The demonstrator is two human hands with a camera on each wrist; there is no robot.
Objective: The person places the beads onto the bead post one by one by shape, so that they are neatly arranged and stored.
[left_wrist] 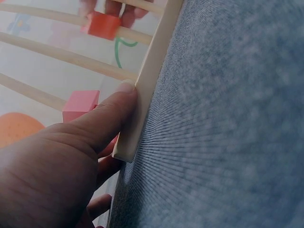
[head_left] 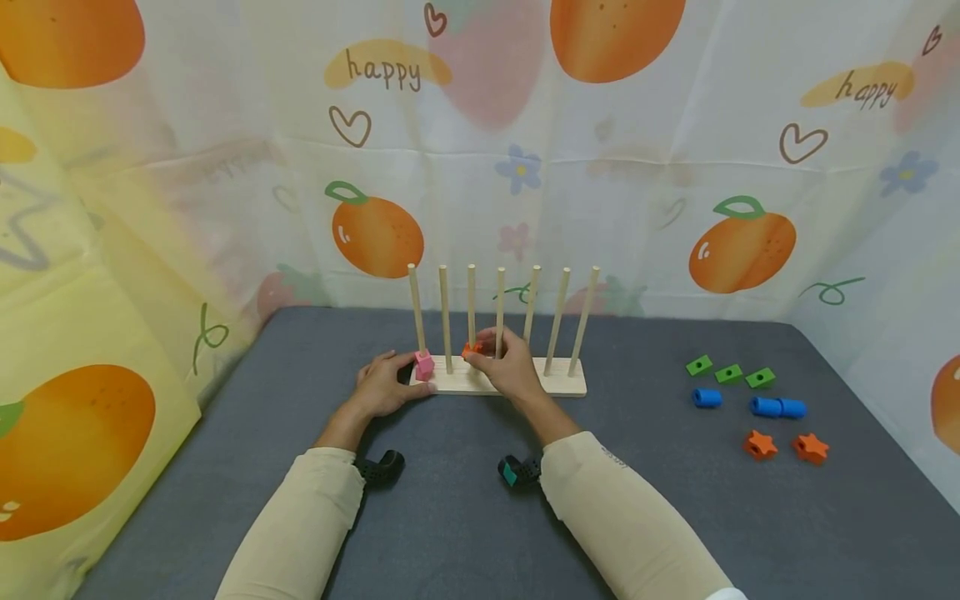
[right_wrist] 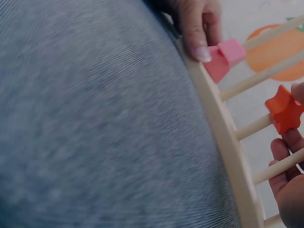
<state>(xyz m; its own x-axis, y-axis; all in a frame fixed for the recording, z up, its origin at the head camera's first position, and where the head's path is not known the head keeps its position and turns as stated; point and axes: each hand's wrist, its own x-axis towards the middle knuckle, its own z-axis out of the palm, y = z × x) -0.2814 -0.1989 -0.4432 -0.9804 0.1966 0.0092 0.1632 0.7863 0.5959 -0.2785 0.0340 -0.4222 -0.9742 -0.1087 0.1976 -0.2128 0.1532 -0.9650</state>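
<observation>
A wooden peg rack (head_left: 472, 383) with several upright pegs stands on the table. My left hand (head_left: 384, 385) grips its left end, thumb along the front edge and fingers behind. Pink blocks (head_left: 424, 367) sit low on the leftmost peg, beside that hand. My right hand (head_left: 513, 367) pinches an orange star bead (right_wrist: 285, 110) between thumb and fingers. The star is threaded on the third peg from the left, a little above the base in the right wrist view. In the left wrist view the star (left_wrist: 102, 26) appears edge-on.
On the right of the table lie green blocks (head_left: 728, 373) in a row, blue cylinders (head_left: 767, 407) below them, and two orange stars (head_left: 761, 445) nearest me. A patterned cloth (head_left: 465, 208) hangs behind the dark table (head_left: 637, 500).
</observation>
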